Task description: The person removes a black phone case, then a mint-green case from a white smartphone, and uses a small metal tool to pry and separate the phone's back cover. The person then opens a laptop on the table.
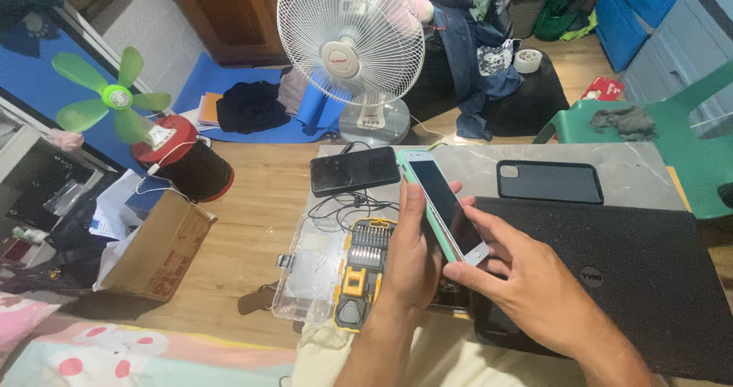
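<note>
Above the grey tabletop (626,173), our left hand (408,253) grips a mint-cased smartphone (441,202). Our right hand (527,284) pinches its lower end. Screwdriver bit kit (363,272) alongside.

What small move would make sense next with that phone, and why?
Probably lay the phone flat on the table. Both hands hold it in the air: the left hand cradles it, the right hand pinches its lower end. The screwdriver kit lies open beside them.
</note>
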